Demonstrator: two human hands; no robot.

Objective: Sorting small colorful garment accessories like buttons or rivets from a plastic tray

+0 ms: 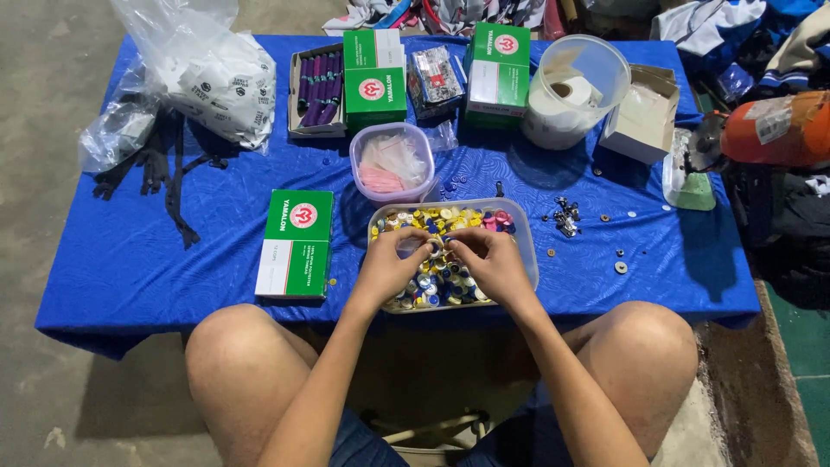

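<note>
A small sewing-supplies workspace, likely a home tailoring corner

A low table (130,259) under a blue cloth is carrying a clear tub of coloured buttons (450,251), green-and-white boxes (296,244), an open box of purple thread spools (316,93) and black zippers (160,164); heaps of clothing (743,35) are lying along the bare concrete floor (52,104).

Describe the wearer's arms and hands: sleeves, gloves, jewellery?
Both arms are bare to the frame edge, with no sleeves showing. The left hand and right hand wear no gloves; no rings, watch or bands visible. Dark blue shorts show at the lap.
</note>
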